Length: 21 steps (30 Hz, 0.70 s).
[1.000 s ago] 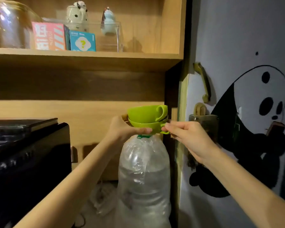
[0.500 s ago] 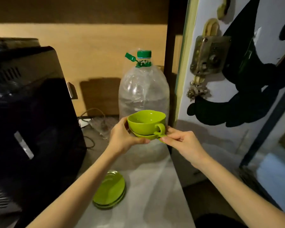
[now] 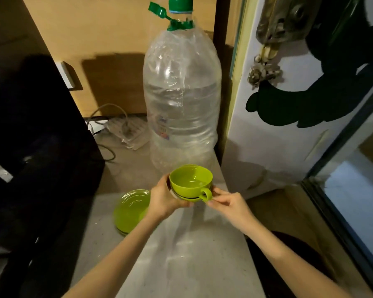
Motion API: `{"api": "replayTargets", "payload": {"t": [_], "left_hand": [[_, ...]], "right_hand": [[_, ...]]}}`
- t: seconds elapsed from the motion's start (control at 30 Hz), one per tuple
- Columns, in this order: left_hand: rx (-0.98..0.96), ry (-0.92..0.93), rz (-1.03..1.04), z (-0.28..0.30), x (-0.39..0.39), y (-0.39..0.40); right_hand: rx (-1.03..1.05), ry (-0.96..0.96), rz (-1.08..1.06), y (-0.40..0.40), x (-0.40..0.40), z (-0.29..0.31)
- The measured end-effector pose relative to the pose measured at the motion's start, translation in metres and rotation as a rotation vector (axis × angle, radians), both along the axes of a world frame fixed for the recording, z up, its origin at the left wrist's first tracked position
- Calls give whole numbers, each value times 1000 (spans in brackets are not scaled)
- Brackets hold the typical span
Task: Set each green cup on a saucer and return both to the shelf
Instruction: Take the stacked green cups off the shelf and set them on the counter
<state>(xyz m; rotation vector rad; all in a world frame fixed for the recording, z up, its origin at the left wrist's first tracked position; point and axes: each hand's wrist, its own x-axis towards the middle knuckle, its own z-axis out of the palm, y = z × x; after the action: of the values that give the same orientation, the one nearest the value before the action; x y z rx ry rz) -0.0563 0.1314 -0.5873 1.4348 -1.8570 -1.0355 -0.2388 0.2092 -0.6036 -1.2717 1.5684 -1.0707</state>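
Observation:
Two green cups are nested together; the upper cup [image 3: 190, 179] shows its empty inside and its handle points toward me, and only the rim of the lower cup [image 3: 187, 198] peeks out beneath. My left hand [image 3: 162, 200] wraps the stack from the left. My right hand [image 3: 228, 204] pinches it from the right, just under the handle. The stack is held low over the grey counter [image 3: 181, 254]. A short pile of green saucers [image 3: 129, 211] lies on the counter, left of the cups and partly behind my left wrist.
A large clear water bottle [image 3: 181, 93] with a green cap stands just behind the cups. A black appliance [image 3: 30, 147] fills the left side. Cables [image 3: 108, 121] lie at the back. A white door [image 3: 289, 136] with a panda picture borders the counter's right edge.
Both hands have brought the stacked cups down from shelf height to just above the counter. My view has tilted downward, so the shelf is out of frame and the saucers show.

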Motion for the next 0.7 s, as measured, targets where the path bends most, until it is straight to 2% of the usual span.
{"api": "replayTargets", "payload": {"t": [0.37, 0.7], "left_hand": [[65, -69, 3, -33, -2, -5], [57, -57, -13, -39, -4, -2]], "right_hand": [[85, -1, -36, -10, 0, -44], [79, 23, -17, -7, -6, -53]]}}
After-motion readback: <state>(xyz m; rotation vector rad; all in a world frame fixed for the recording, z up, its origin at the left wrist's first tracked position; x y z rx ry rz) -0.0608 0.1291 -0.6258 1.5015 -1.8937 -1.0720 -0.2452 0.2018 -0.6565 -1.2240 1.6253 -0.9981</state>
